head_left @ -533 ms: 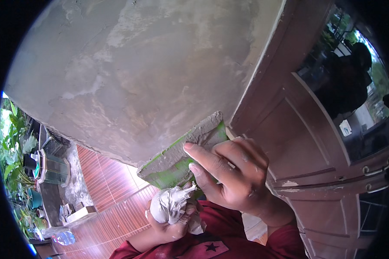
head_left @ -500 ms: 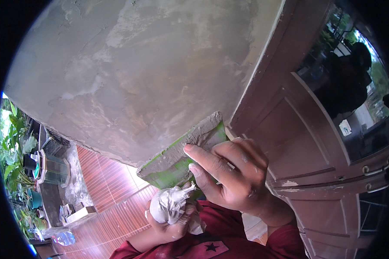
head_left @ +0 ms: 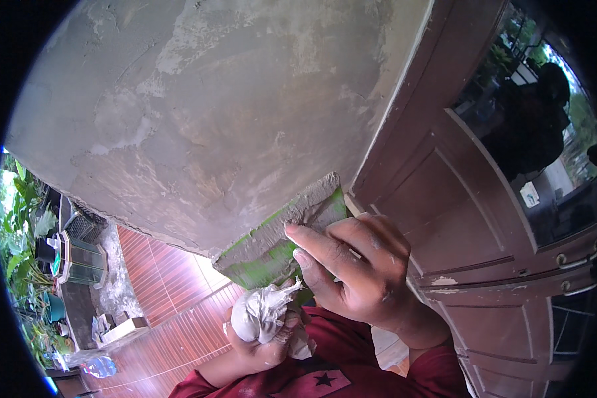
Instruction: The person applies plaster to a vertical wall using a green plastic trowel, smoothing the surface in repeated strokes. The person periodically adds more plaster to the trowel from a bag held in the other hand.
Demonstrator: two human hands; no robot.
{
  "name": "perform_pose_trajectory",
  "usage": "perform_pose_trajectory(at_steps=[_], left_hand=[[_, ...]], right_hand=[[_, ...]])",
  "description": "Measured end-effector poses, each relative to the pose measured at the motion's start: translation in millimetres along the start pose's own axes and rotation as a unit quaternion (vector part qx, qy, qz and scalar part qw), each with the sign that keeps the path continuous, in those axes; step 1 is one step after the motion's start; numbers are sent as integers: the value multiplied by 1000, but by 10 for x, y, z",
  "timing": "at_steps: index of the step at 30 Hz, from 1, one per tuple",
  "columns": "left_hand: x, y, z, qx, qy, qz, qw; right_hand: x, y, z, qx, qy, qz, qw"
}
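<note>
My right hand (head_left: 355,268) is closed on a green spreader (head_left: 265,262) smeared with grey plaster, its index finger and thumb against the blade. The spreader is tilted in front of the lower part of a rough grey plastered wall (head_left: 212,99); I cannot tell whether it touches the wall. Just below and left of the blade, my left hand (head_left: 252,348) is wrapped round a crumpled whitish bag (head_left: 262,312), bunched at the top; its contents are hidden.
A brown panelled door (head_left: 464,219) with metal handles and dark reflective glass stands at right. At left are leafy plants (head_left: 20,225), a glass-sided tank (head_left: 83,259), a plastic bottle (head_left: 99,365) and small boxes beside the red tiled floor (head_left: 159,272).
My right hand and the spreader have shifted very slightly down and to the right. The wall sits a little differently in the view. My left hand looks unchanged.
</note>
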State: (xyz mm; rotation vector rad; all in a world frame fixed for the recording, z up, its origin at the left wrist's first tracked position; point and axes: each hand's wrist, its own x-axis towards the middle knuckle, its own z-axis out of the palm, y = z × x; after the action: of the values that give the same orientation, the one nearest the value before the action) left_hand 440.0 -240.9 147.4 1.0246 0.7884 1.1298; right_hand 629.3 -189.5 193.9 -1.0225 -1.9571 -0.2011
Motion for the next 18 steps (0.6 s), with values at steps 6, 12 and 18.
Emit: perform_pose_trajectory(at_steps=[6,12,18], left_hand=[[21,9,-1,6,-1,18,1000],[63,-1,-24,-7,-22,21,1000],[51,3,-19,65,-14,27,997]], right_hand=[[3,14,40,19,19,20,999],[-5,31,39,-1,-1,6,1000],[-10,62,88,42,55,30,997]])
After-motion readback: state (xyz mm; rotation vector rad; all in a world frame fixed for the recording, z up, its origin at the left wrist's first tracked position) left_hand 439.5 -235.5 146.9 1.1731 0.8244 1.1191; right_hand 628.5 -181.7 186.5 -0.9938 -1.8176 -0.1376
